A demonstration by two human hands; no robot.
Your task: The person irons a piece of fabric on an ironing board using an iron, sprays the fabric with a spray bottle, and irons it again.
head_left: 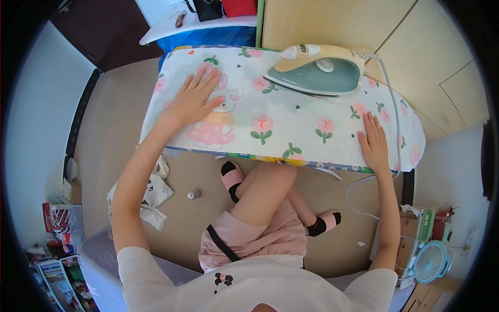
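Observation:
A white cloth [296, 122] printed with pink tulips and a rabbit figure lies spread over an ironing board [244, 155]. On its left part my left hand [196, 99] rests flat, fingers apart, beside the rabbit print. Toward the right end my right hand [373, 143] also lies flat on the cloth near the front edge, fingers stretched out. Neither hand holds anything. At the back right a green and cream steam iron [322, 73] lies on its side on the cloth, its tip pointing left. Its grey cord [392, 99] runs down past my right hand.
Behind the board stand a white table [208, 28] with bags and a wooden cabinet [332, 23]. Crumpled white clothing [156, 192] and a small bottle [194, 194] are on the floor. A blue fan [431, 261] stands at the lower right, near the cord's lower run.

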